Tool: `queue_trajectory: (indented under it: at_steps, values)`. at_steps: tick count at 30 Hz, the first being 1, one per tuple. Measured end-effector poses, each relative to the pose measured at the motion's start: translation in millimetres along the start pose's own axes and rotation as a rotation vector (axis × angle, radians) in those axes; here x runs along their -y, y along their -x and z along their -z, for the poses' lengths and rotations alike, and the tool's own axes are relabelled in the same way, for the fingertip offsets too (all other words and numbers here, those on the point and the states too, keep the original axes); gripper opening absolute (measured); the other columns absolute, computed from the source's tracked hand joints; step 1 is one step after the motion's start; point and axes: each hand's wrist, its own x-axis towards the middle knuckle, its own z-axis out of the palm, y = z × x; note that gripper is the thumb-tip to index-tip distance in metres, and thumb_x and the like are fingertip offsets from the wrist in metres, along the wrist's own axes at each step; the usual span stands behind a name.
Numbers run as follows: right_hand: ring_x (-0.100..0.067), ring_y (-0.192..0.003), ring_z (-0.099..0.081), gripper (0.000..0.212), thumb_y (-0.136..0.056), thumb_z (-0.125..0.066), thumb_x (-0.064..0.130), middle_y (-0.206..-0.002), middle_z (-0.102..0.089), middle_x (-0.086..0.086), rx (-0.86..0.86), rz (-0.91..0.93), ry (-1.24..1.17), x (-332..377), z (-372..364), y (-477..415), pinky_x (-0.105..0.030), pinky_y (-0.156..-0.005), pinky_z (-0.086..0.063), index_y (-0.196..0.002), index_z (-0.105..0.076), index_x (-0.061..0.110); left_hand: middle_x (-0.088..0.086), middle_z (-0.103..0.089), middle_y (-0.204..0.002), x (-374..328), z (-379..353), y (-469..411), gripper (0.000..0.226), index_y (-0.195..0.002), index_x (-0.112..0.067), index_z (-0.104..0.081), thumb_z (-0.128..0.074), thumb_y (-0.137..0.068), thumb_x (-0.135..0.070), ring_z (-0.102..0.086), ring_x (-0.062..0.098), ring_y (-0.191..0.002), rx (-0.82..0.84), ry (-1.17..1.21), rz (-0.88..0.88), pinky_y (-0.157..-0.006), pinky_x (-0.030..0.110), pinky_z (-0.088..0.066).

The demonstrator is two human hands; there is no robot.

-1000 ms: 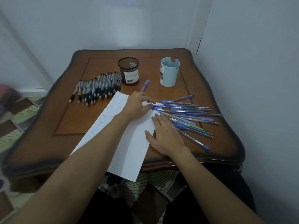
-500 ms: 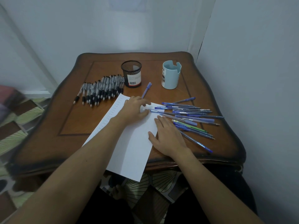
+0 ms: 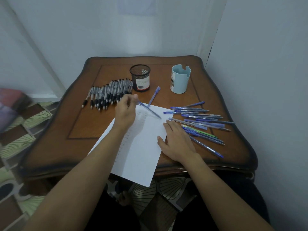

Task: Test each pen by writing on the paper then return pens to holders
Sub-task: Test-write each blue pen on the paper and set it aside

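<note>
The left hand (image 3: 126, 112) is pinching a blue pen (image 3: 150, 111), its axis slanting toward the table's right edge above the paper (image 3: 143, 157), which the flat, straight-fingered right hand (image 3: 177, 143) is pressing.

The table (image 3: 80, 124) is reddish-brown wood with a near-black rim and a thin dark line framing its top. The paper (image 3: 143, 155) is white, with faint grey rows of small marks down its left part. The mesh holder (image 3: 140, 74) is black, and its white label carries a barcode and a red strip. The pale blue holder (image 3: 180, 80) has a white label with dark print. The black-grip pens (image 3: 106, 95) have clear, greyish barrels. Among the blue pens (image 3: 200, 116) lies one green pen (image 3: 200, 131). The pen (image 3: 150, 111) pinched in the left hand (image 3: 125, 112) is translucent blue. The floor tiles (image 3: 20, 140) show green fan lines and brown squares.
</note>
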Motion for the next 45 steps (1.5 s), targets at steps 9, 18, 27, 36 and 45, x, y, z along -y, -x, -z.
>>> queue_trajectory:
  at_steps: [9,18,27,36,45]
  values:
    - [-0.016,-0.154,-0.003,0.068,-0.1,-0.037,0.057,-0.166,-0.015,0.003,0.01,0.102,-0.023,0,0,3,-0.035,-0.121,-0.006,-0.157,-0.022,0.024,-0.003,-0.042,-0.064,-6,16,0,0.029,-0.084,-0.018,-0.05,-0.044,-0.106,-0.036,-0.03,0.01,-0.043,-0.231,1.095,0.609,-0.041,0.021,-0.029]
    - [-0.017,-0.154,0.0,0.069,-0.101,-0.033,0.059,-0.167,-0.01,0.003,0.047,0.099,0.019,0,-1,-1,-0.028,-0.113,0.004,-0.158,-0.018,0.024,-0.004,-0.062,-0.076,-9,20,3,0.021,-0.099,-0.014,-0.067,-0.058,-0.098,-0.032,-0.024,0.006,-0.042,-0.16,1.115,0.57,-0.041,0.02,-0.017]
    - [-0.016,-0.154,-0.006,0.069,-0.099,-0.036,0.061,-0.166,-0.013,0.005,0.053,0.072,-0.011,1,0,1,-0.035,-0.121,-0.008,-0.157,-0.021,0.026,0.007,-0.068,-0.097,-7,5,8,0.047,-0.108,-0.003,-0.073,-0.036,-0.108,-0.03,-0.064,0.017,-0.08,-0.108,0.798,0.516,-0.078,0.028,-0.053]
    - [-0.016,-0.153,-0.006,0.069,-0.099,-0.038,0.06,-0.166,-0.014,0.005,0.056,0.065,-0.022,2,2,1,-0.036,-0.121,-0.009,-0.157,-0.021,0.026,0.002,-0.074,-0.08,9,-4,8,0.029,-0.079,-0.013,-0.072,-0.065,-0.096,-0.035,-0.073,0.02,-0.077,0.022,0.31,0.234,-0.079,0.032,-0.061]
    - [-0.017,-0.154,-0.007,0.069,-0.098,-0.038,0.061,-0.166,-0.014,0.005,0.052,0.06,-0.016,2,-1,0,-0.037,-0.122,-0.01,-0.157,-0.022,0.027,0.008,-0.072,-0.09,11,-3,12,0.006,-0.091,-0.005,-0.067,-0.072,-0.088,-0.007,-0.074,0.014,-0.076,0.071,0.145,0.162,-0.071,0.025,-0.061]
